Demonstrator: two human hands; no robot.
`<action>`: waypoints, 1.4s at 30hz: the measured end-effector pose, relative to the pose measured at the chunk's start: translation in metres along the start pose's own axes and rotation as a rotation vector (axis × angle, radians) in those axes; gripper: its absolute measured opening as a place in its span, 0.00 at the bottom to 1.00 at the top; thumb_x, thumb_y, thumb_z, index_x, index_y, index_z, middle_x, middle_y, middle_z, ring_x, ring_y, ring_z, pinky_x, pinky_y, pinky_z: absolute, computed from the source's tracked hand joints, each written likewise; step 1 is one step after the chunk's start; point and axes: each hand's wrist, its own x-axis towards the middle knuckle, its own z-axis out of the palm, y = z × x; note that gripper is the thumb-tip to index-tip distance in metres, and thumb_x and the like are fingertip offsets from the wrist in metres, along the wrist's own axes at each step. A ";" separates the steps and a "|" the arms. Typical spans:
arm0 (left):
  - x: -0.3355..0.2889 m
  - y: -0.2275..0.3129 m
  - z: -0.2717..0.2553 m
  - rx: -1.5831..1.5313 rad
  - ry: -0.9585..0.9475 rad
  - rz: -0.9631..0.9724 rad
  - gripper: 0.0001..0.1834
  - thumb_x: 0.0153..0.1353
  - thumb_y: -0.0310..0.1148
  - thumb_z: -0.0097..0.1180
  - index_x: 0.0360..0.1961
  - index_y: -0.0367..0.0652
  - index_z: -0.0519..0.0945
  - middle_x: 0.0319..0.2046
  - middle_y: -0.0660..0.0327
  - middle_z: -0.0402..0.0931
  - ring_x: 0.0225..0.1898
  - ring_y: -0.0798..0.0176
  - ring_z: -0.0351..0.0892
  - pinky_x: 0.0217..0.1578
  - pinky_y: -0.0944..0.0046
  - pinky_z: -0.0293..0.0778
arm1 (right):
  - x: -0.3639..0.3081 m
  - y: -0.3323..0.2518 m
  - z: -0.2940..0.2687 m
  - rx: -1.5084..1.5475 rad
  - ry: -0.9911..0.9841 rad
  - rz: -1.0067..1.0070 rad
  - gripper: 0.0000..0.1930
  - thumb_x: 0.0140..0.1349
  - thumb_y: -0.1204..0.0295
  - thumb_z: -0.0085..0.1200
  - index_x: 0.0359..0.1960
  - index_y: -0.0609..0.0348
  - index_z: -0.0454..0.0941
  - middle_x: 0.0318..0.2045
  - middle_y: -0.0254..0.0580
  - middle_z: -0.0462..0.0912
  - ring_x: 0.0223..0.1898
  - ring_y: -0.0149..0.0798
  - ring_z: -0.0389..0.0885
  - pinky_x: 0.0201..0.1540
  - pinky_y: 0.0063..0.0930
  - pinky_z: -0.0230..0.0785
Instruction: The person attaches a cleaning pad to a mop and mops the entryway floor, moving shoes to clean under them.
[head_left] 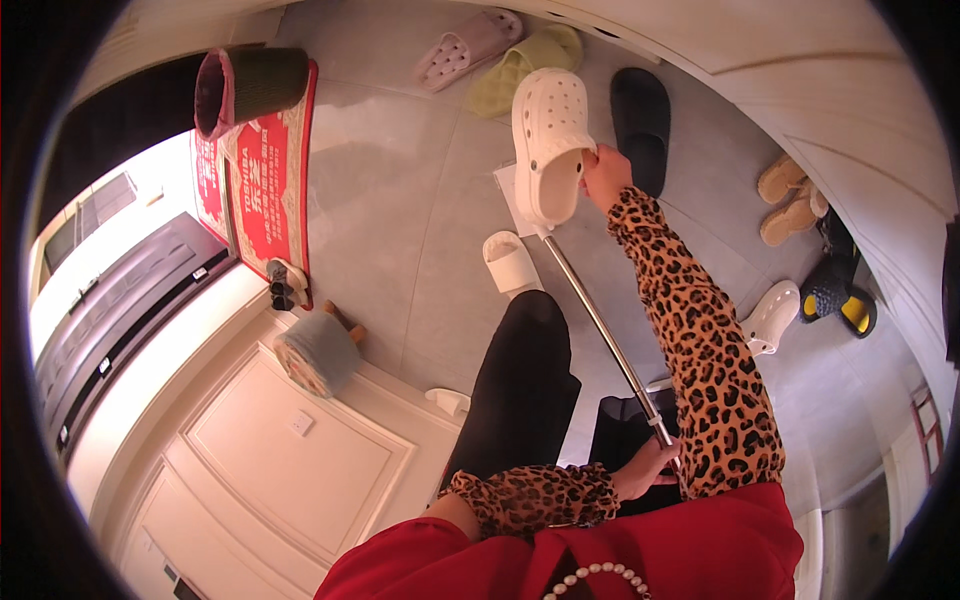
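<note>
My right hand (pixel 606 178) is closed on the side edge of a white clog (pixel 550 110) with holes in its upper, held off the floor with its toe pointing away from me. Near my waist, my left hand (pixel 646 470) is wrapped round the lower end of a metal telescopic pole (pixel 605 325). The pole slants up to the clog, and a flat whitish piece (pixel 509 188) shows beside its far end, mostly hidden by the clog. Below the clog, a white slipper (pixel 511 262) is on my foot.
A black slipper (pixel 640 125), a green slipper (pixel 530 70) and a pink slipper (pixel 465 48) lie ahead. Rightward are tan slippers (pixel 785 195), another white clog (pixel 771 316) and dark shoes (pixel 828 285). A red mat (pixel 275 190), a dark bin (pixel 262 90) and a padded stool (pixel 312 355) stand left.
</note>
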 end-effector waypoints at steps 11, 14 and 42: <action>-0.064 0.074 0.035 -0.138 -0.050 -0.035 0.31 0.57 0.53 0.35 0.56 0.48 0.50 0.45 0.63 0.62 0.44 0.68 0.64 0.36 0.64 0.66 | 0.059 -0.109 0.124 -0.001 0.008 -0.264 0.17 0.55 0.63 0.38 0.29 0.67 0.71 0.30 0.59 0.73 0.36 0.52 0.71 0.37 0.38 0.64; -0.061 0.074 0.033 -0.163 -0.025 -0.012 0.30 0.57 0.53 0.35 0.56 0.48 0.50 0.44 0.63 0.62 0.43 0.68 0.64 0.36 0.64 0.66 | 0.055 -0.183 0.134 -0.132 -0.037 -0.277 0.19 0.55 0.60 0.39 0.32 0.68 0.71 0.32 0.58 0.73 0.40 0.50 0.71 0.39 0.40 0.64; 0.043 0.033 0.004 -0.012 0.302 0.130 0.08 0.59 0.39 0.40 0.36 0.50 0.61 0.29 0.66 0.69 0.38 0.68 0.70 0.36 0.62 0.63 | -0.185 0.530 -0.262 -0.280 0.647 0.797 0.23 0.47 0.64 0.53 0.45 0.61 0.65 0.37 0.52 0.74 0.39 0.44 0.73 0.38 0.31 0.67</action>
